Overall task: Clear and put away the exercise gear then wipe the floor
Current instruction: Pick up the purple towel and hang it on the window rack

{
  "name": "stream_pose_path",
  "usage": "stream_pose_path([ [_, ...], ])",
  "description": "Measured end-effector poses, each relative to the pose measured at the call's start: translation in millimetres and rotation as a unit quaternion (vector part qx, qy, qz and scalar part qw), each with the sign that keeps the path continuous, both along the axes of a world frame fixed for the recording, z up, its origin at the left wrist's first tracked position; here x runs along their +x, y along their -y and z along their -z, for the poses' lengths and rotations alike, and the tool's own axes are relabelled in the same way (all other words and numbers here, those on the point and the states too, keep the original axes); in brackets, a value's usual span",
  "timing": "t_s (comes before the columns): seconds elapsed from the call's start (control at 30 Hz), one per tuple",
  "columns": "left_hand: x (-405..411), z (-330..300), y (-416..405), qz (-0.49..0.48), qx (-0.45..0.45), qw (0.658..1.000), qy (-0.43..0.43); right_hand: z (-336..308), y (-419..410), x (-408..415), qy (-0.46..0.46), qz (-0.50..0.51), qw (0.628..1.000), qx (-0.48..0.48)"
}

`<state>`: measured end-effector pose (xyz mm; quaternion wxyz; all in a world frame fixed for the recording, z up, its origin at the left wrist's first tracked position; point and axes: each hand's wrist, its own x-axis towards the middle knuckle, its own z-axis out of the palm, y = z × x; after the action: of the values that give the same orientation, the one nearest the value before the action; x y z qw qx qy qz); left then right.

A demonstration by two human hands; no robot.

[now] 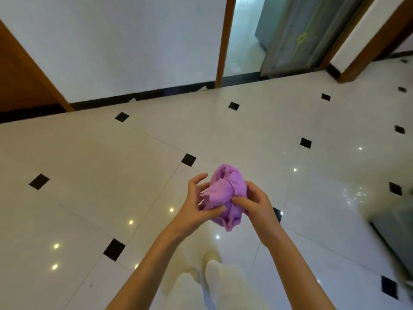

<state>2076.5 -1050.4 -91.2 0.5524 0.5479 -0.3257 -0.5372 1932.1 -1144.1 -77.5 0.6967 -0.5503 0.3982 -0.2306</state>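
A bunched purple cloth [225,193] is held in front of me at waist height, above the glossy white floor [111,171]. My left hand [196,204] cups its left side, thumb pressed on the lower fold, the other fingers spread. My right hand [254,203] grips its right side, with the thumb pressing into the fabric. No exercise gear is in view.
White tiles with small black diamond insets run to a white wall [125,41] with a dark skirting. A wooden-framed doorway [243,36] opens ahead, a wooden door [20,74] stands at left. A grey object [395,231] sits low at the right edge. My white-trousered legs [214,285] are below.
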Motion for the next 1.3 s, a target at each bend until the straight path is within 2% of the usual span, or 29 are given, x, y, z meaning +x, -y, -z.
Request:
stream_pose_path([
  [0.17, -24.6, -10.2, 9.0, 0.089, 0.057, 0.990, -0.090, -19.3, -22.6, -39.9, 0.085, 0.119, 0.988, 0.052],
  [0.27, -52.5, -11.6, 11.8, 0.161, 0.055, 0.982, -0.082, -22.3, -38.8, -69.7, 0.120, 0.196, 0.969, 0.085],
  [0.4, -96.5, -14.3, 16.5, 0.176, 0.090, 0.974, -0.111, -22.3, -61.6, -112.1, 0.115, 0.300, 0.944, 0.076],
  [0.6, -165.7, -26.0, 28.5, 0.258, 0.127, 0.952, -0.101, -20.5, -103.1, -178.0, 0.180, 0.438, 0.876, 0.092],
  [0.7, -209.0, -34.1, 29.8, 0.305, 0.149, 0.937, -0.083, -19.6, -125.0, -209.7, 0.215, 0.511, 0.825, 0.111],
  [1.0, -365.3, -43.0, 11.8, 0.442, 0.194, 0.874, -0.062, -29.3, -177.8, -330.4, 0.211, 0.672, 0.701, 0.111],
  [1.17, -460.6, -45.1, -4.7, 0.515, 0.189, 0.834, -0.053, -32.1, -211.8, -409.5, 0.230, 0.705, 0.668, 0.060],
  [1.3, -529.1, -47.4, -20.9, 0.558, 0.182, 0.809, -0.036, -32.2, -236.3, -466.4, 0.205, 0.736, 0.645, 0.026],
])
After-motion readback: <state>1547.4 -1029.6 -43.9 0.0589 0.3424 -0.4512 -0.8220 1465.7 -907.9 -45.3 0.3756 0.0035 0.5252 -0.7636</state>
